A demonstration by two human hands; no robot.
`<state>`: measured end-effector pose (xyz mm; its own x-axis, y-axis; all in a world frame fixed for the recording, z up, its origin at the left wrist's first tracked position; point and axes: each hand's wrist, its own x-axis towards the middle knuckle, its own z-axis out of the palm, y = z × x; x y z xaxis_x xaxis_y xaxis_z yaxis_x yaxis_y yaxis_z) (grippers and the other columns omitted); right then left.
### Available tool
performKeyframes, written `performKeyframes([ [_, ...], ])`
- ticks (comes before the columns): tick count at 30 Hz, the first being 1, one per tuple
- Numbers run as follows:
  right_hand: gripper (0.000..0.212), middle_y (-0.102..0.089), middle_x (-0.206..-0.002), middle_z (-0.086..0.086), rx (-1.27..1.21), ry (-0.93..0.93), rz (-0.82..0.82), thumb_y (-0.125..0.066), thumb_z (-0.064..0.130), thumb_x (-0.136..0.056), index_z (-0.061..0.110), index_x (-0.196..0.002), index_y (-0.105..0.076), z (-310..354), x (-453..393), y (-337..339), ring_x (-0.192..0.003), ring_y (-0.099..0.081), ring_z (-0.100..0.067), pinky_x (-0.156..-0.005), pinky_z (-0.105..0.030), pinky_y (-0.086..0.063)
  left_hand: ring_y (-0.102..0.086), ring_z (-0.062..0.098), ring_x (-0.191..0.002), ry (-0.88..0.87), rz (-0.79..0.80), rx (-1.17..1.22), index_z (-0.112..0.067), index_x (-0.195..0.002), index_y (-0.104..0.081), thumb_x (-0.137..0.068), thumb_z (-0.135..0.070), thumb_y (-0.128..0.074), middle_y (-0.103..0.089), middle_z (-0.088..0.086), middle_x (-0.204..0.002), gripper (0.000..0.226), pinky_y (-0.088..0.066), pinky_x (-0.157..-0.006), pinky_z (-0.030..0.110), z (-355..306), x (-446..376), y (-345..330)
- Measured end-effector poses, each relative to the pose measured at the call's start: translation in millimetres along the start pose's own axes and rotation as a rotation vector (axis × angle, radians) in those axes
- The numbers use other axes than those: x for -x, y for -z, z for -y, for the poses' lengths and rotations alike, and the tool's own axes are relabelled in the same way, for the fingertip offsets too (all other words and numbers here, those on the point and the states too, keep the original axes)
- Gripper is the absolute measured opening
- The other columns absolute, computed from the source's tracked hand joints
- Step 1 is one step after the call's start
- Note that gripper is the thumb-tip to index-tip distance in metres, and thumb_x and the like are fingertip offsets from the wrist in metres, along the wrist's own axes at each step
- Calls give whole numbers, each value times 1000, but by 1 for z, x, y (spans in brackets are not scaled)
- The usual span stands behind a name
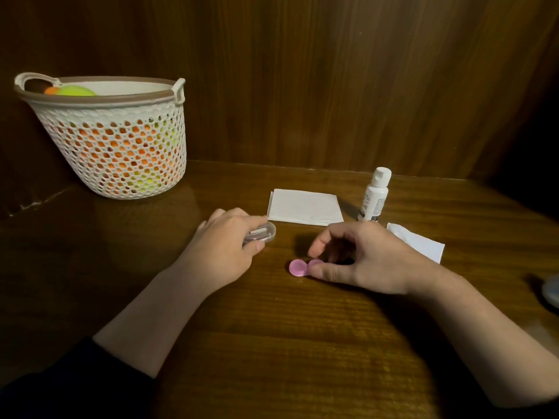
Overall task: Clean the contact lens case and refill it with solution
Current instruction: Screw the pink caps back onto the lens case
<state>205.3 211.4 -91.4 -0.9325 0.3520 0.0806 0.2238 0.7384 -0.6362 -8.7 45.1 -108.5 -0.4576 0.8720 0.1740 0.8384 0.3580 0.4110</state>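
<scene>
Item: pink contact lens case (304, 267), twin round wells, lying flat on the wooden table (302, 343) just in front of centre. Long axis is running 9 to 3 o'clock; the 9 o'clock well is showing in full, the 3 o'clock well is lying partly under the right hand (369, 261). Whether caps are on cannot be told.

Right hand: thumb is pressing the case's near edge, index finger is curling down over the far edge, pinching the case lightly; the other fingers are hidden.

Left hand (225, 246): sitting at 9 o'clock of the case, apart from it, thumb and forefinger closing on a clear oval plastic box (261, 234) that is pointing toward 2 o'clock.

Folded white tissue (305, 207): lying at 12 o'clock of the case. Solution bottle (375, 195): standing upright at 1 o'clock, white cap on. Second white tissue (419, 241): lying at 3 o'clock, partly behind the right hand.

White mesh basket (121, 146): standing at 10 o'clock in the corner, holding orange and green balls.

Wooden panels are walling the far and left edges; bare tabletop is lying open toward 6 o'clock between the forearms.
</scene>
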Motion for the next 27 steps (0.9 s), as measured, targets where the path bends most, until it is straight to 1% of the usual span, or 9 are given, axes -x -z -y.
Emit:
performKeyframes([
  [2,16,-75,-101,28,11,55,-151,-86,42,-87,40,-101,-77,2,-1,-2,-99,-70,2,-79,-17,-58,-48,10,-128,-27,-12,90,-36,-154,-52,-104,-26,-66,-57,-12,-143,52,-47,-108,38,-3,-1,-1],
  [5,20,-76,-104,24,91,190,-323,-84,31,-91,34,-110,-79,7,-1,-4,-104,-70,0,-86,-21,-58,-62,8,-113,-73,-15,311,-35,-151,-58,-102,-32,-69,-61,-15,-134,51,-55,-91,24,-14,2,-1],
  [7,23,-76,-112,23,143,258,-357,-81,29,-94,32,-116,-80,10,-2,-4,-110,-68,1,-92,-21,-56,-68,7,-113,-78,-3,428,-34,-147,-63,-98,-37,-72,-67,-14,-135,49,-61,-93,28,-20,4,-2],
  [10,25,-76,-120,18,180,338,-405,-80,25,-96,28,-121,-80,14,-3,-4,-117,-67,1,-97,-18,-55,-71,6,-117,-91,29,552,-30,-142,-68,-96,-36,-74,-74,-13,-132,47,-62,-100,38,-24,5,-2],
  [12,25,-78,-120,15,180,350,-389,-80,26,-95,26,-121,-81,16,-2,-4,-115,-69,0,-95,-20,-57,-73,2,-113,-109,55,601,-31,-138,-71,-93,-38,-76,-77,-16,-126,46,-63,-99,36,-26,7,-1],
  [15,28,-81,-115,11,183,347,-324,-79,31,-94,21,-120,-83,21,-1,-4,-107,-73,0,-92,-20,-59,-75,5,-111,-100,39,663,-28,-134,-72,-79,-48,-77,-78,-12,-123,58,-64,-97,38,-29,8,-1],
  [18,27,-83,-113,4,273,376,-299,-78,27,-96,17,-120,-82,27,1,-2,-102,-76,-6,-90,-21,-59,-75,4,-110,-84,21,719,-24,-131,-74,-74,-49,-79,-79,-10,-122,62,-63,-97,36,-30,9,-2],
  [24,25,-81,-110,-6,429,338,-265,-73,10,-100,11,-124,-80,38,-2,-5,-101,-76,-23,-88,-42,-61,-76,2,-109,-21,33,771,-21,-130,-76,-88,-23,-84,-81,-9,-119,42,-62,-99,29,-31,8,-3],
  [27,32,-79,-114,-8,515,323,-235,-78,15,-94,10,-126,-78,42,-2,-6,-103,-75,-27,-83,-49,-62,-77,2,-106,6,41,820,-29,-123,-76,-90,-20,-82,-81,-12,-115,35,-61,-98,27,-31,8,-4],
])
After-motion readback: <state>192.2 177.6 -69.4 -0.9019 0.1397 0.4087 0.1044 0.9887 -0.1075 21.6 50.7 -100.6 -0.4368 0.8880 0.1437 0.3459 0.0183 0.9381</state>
